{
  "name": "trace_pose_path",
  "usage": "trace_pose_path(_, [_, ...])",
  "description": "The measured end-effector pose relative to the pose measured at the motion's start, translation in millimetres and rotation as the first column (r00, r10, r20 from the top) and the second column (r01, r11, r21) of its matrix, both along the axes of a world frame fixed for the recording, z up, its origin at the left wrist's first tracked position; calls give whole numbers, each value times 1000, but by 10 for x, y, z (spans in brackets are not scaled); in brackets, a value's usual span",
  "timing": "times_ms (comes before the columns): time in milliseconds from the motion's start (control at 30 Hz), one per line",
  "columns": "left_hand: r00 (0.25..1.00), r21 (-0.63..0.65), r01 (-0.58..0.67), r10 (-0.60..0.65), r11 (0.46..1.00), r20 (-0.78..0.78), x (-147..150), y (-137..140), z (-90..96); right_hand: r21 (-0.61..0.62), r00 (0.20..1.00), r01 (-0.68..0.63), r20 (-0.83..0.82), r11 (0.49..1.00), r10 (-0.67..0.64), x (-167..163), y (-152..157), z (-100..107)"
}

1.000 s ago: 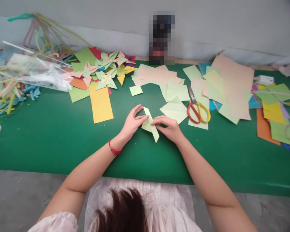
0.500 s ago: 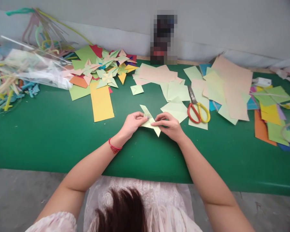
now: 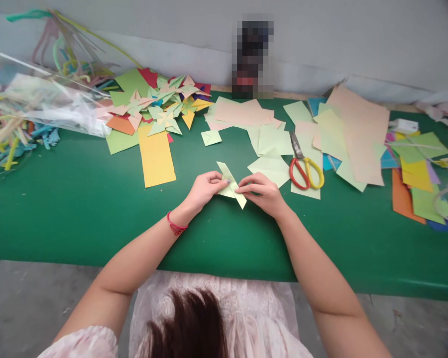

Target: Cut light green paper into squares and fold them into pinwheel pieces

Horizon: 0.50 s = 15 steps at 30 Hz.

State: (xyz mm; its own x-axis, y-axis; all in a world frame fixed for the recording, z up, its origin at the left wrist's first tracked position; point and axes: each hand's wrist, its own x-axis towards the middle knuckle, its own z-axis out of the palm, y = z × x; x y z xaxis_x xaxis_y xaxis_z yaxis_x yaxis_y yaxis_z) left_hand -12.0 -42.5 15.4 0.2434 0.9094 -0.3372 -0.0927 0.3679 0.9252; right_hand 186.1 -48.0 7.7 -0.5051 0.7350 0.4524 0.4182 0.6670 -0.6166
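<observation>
A small piece of folded pale green paper point(image 3: 229, 180), with pointed ends at upper left and lower right, is held just over the green tabletop. My left hand point(image 3: 206, 189) pinches its left side, thumb on top. From the other side, the thumb and fingers of my right hand point(image 3: 261, 193) close on its right edge. Beyond it lies a small folded pale green square point(image 3: 211, 137). Scissors point(image 3: 300, 155) with one red and one yellow handle rest on paper sheets to the right of my right hand.
A yellow paper rectangle point(image 3: 157, 158) lies left of my hands, below a pile of folded paper stars point(image 3: 166, 107). Pink and green sheets point(image 3: 362, 134) spread at the right. Plastic wrap and colourful strips point(image 3: 11, 134) heap at far left. A pixelated object point(image 3: 252, 59) stands by the wall.
The folded paper's lower right tip has shifted slightly up, and my right hand's fingers have moved a little along its edge. Both hands keep their hold.
</observation>
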Motion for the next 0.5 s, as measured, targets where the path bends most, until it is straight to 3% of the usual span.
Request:
trace_pose_path(233, [999, 43, 54, -54, 998, 0, 4, -8, -25, -69, 999, 28, -35, 997, -31, -14, -7, 0])
trace_pose_path(500, [999, 150, -42, 39, 988, 21, 47, -28, -98, -271, 962, 159, -172, 949, -211, -155, -47, 13])
